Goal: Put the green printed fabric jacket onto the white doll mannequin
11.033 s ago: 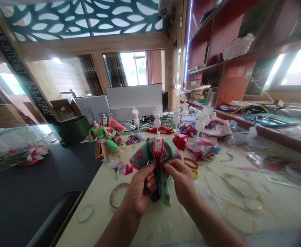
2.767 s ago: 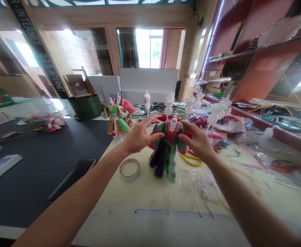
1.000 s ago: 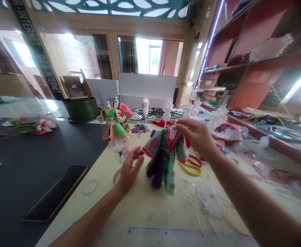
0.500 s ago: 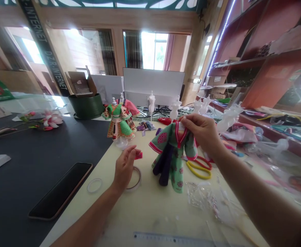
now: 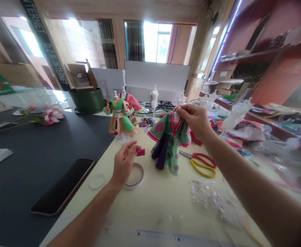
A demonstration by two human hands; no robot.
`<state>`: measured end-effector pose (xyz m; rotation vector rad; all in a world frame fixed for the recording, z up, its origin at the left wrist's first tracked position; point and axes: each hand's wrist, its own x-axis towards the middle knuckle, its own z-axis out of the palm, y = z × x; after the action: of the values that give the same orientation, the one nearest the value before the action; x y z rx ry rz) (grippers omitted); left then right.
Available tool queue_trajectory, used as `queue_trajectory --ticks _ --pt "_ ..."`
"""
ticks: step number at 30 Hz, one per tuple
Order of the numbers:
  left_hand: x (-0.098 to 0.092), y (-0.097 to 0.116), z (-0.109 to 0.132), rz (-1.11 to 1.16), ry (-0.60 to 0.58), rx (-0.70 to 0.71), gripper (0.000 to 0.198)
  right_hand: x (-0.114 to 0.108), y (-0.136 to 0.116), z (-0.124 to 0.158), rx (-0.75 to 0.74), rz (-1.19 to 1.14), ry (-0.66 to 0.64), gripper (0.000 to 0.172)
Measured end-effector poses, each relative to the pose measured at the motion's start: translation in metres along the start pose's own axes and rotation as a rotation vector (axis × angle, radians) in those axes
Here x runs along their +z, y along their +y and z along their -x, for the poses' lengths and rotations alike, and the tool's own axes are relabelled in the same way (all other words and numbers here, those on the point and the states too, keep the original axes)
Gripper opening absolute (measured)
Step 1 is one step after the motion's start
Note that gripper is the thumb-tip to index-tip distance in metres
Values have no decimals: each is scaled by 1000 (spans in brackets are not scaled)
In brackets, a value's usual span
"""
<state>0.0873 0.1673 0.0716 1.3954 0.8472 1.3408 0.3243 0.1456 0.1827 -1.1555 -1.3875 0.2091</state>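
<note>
My right hand (image 5: 194, 118) pinches the top of a small mannequin dressed in a green doll robe (image 5: 167, 128) with pink trim and a dark purple panel. The figure is upright; whether its base touches the table cannot be made out. Left of it, my left hand (image 5: 126, 159) holds a small red-pink piece (image 5: 140, 152) between its fingertips, above a roll of tape (image 5: 142, 176). Red and yellow scissors (image 5: 203, 164) lie right of the robe, under my right forearm.
Dressed mannequins (image 5: 121, 116) stand behind my left hand. Bare white mannequins (image 5: 154, 97) are farther back. A phone (image 5: 63, 187) lies left, a ruler (image 5: 171, 236) at the front, plastic bags (image 5: 202, 193) and fabric scraps (image 5: 253, 132) at right.
My right hand has moved the dressed mannequin slightly left and away from me, uncovering more of the scissors. My left hand still holds the red-pink piece. The view has tilted a little downward.
</note>
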Motion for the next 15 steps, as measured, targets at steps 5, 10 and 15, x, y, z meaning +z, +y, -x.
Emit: queue_trajectory --ticks 5,10,15 --pt "-1 0 -3 -8 11 -28 38 2 -1 -5 -20 67 -16 22" --pt "0 -1 -2 -17 16 -45 37 3 -5 -5 -67 105 -28 29" --pt "-12 -4 -16 -58 103 19 35 -2 -7 -1 -87 138 0 30"
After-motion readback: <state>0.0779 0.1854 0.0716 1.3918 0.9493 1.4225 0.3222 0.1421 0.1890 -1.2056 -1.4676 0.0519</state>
